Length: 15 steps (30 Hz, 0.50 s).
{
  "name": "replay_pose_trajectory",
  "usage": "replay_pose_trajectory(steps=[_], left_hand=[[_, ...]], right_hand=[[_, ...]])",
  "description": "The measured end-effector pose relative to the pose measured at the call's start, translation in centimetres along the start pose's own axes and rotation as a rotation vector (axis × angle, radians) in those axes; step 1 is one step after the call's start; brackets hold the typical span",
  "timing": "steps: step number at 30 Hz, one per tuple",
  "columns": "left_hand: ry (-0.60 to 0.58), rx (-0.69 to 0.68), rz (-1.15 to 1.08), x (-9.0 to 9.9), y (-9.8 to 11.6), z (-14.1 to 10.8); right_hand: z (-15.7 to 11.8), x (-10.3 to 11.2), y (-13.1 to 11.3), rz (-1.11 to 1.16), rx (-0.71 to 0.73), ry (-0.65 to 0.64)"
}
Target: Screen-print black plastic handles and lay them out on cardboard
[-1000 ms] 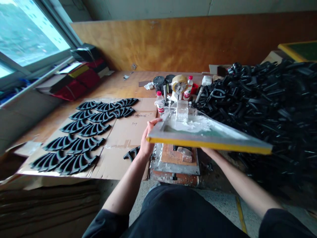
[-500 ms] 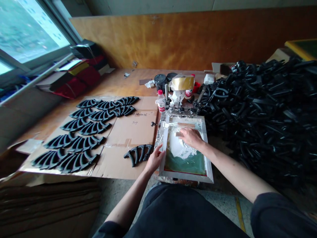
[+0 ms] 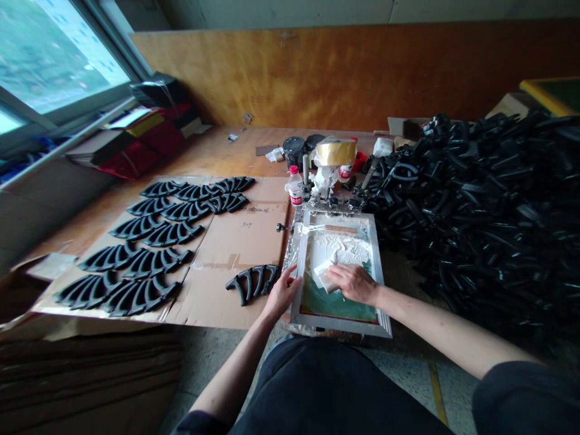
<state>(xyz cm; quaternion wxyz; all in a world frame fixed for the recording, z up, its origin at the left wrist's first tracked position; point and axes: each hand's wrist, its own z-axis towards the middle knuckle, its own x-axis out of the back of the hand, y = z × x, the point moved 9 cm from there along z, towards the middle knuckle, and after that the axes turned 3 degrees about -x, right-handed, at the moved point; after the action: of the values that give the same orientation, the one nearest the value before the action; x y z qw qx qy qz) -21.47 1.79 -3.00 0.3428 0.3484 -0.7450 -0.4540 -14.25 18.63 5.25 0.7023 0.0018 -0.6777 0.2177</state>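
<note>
In front of me lies a silk-screen frame (image 3: 384, 311) with a metal rim and green mesh, white ink (image 3: 342, 248) smeared over its upper half. My right hand (image 3: 356, 283) is closed on a squeegee (image 3: 323, 278), pressed to the mesh at the lower edge of the ink and partly hidden by the fingers. My left hand (image 3: 284, 291) grips the frame's left rail, thumb and fingers at its edge. Just left of that hand, several curved black plastic handles (image 3: 247, 285) lie side by side on flattened cardboard (image 3: 226, 244).
Rows of the same black handles (image 3: 145, 263) fan out on the cardboard at left. A big heap of black parts (image 3: 475, 223) rises at right. Behind the frame stand a red-capped bottle (image 3: 295, 186), a tape roll (image 3: 335, 152), a dark tub (image 3: 293, 151) and metal posts (image 3: 306, 172).
My right hand has drawn the squeegee down the mesh toward me, and the white ink now lies spread above it. My left hand stays at the frame's left rail.
</note>
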Motion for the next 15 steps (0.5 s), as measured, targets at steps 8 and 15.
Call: replay_pose_trajectory(steps=[8, 15], left_hand=[[-0.104, -0.027, -0.055, 0.1, 2.0, -0.6], [-0.033, -0.167, -0.294, 2.1, 11.9, -0.9]], right_hand=[[4.6, 5.2, 3.9, 0.051, -0.261, 0.164], [-0.5, 14.5, 17.7, 0.22, -0.697, 0.6]])
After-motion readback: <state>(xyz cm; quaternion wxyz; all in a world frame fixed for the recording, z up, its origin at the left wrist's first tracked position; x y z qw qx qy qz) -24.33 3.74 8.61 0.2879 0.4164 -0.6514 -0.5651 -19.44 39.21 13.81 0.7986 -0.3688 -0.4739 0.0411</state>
